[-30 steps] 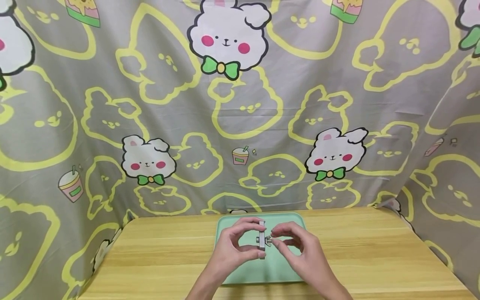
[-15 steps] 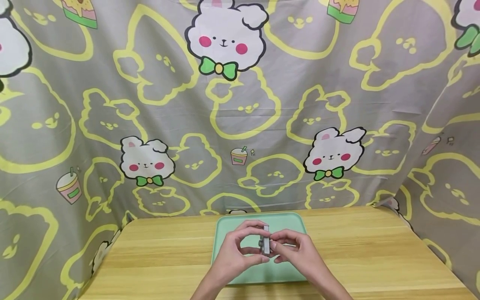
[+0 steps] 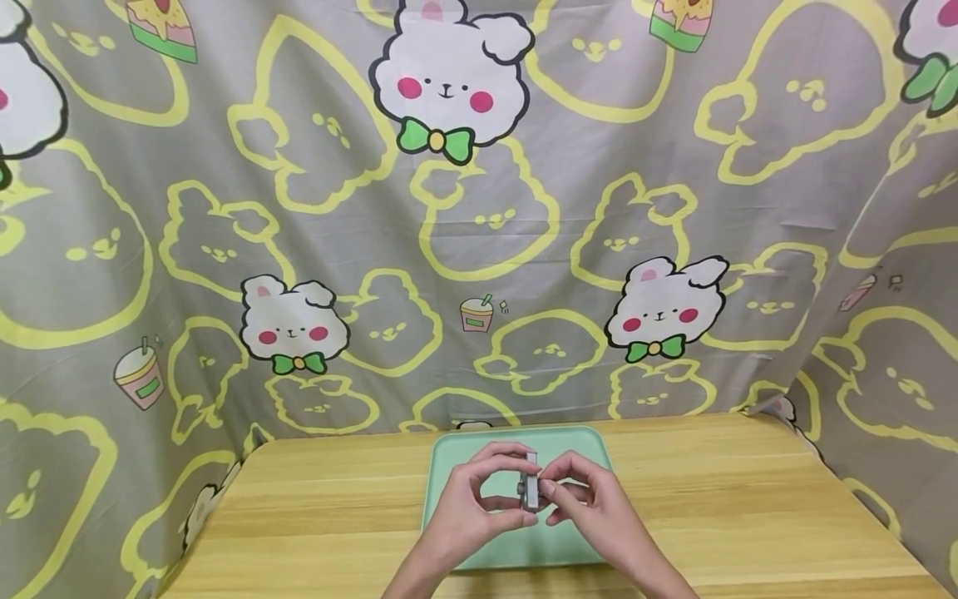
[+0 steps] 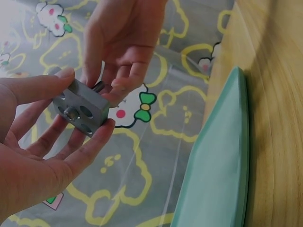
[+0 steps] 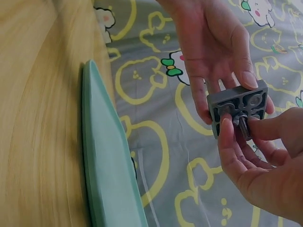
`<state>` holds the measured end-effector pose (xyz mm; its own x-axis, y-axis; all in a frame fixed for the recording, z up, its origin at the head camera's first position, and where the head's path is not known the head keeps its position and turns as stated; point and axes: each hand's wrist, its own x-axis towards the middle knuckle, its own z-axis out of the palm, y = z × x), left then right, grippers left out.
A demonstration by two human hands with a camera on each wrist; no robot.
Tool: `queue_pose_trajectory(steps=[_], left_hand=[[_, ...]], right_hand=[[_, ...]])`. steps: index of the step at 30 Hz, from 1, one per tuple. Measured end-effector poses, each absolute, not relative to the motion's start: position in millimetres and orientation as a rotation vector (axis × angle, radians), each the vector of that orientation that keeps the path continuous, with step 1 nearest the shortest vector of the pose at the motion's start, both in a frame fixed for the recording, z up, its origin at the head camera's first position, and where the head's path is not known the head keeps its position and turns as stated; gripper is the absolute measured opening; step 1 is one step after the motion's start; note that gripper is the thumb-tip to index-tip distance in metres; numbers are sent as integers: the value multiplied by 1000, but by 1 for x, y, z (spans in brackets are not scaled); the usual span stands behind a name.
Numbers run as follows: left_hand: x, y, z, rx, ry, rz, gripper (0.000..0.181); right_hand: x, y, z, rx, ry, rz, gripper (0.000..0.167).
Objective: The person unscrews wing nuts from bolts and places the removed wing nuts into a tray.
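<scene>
Above the green tray (image 3: 516, 549), the left hand (image 3: 466, 507), at nine o'clock, holds the grey block (image 3: 532, 489) by its edges; at three o'clock, the right hand (image 3: 604, 509) is in tight, the earlier gap gone, pinching the threaded bolt (image 5: 244, 126): work seems centred there.

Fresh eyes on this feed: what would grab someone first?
Probably the grey cloth behind the table, printed with white rabbits and yellow outlines. Next, the pale green tray on that table, beneath both hands. Then the small grey block in the left hand, its threaded bolt between the right hand's fingers.
</scene>
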<state>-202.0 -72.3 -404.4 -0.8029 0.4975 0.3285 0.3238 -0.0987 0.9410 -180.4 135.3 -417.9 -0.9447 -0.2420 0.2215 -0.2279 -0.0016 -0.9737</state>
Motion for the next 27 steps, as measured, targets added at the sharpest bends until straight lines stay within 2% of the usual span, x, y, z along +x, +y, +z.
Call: queue_pose_trajectory(steps=[6,11,13,17,19,23,25,27], left_hand=[[-203,-74,-404,912,1993,2057,44],[-204,-77,-403,927,1953,2089,45],[-204,-79,-402,914,1938,2097,46],[-205,-82,-400,877,1928,2103,46],[-205,-83,-399,871,1920,2110,46],[-206,-84,-399,881,1913,2121,45],[-206,-84,-400,884,1915,2125,45],[-206,-83,-399,882,1918,2127,45]], right_hand=[[-177,131,-421,-699,2444,-2127,4],[-178,128,-425,-1095,2796,-1943,26],[-179,127,-426,-1309,2946,-1813,29],[-183,125,-427,-1657,3126,-1579,8],[-185,124,-427,-1780,3185,-1491,11],[-185,123,-426,-1865,3266,-1403,21],[-185,123,-426,-1843,3236,-1460,17],[-184,124,-426,-1742,3182,-1571,4]])
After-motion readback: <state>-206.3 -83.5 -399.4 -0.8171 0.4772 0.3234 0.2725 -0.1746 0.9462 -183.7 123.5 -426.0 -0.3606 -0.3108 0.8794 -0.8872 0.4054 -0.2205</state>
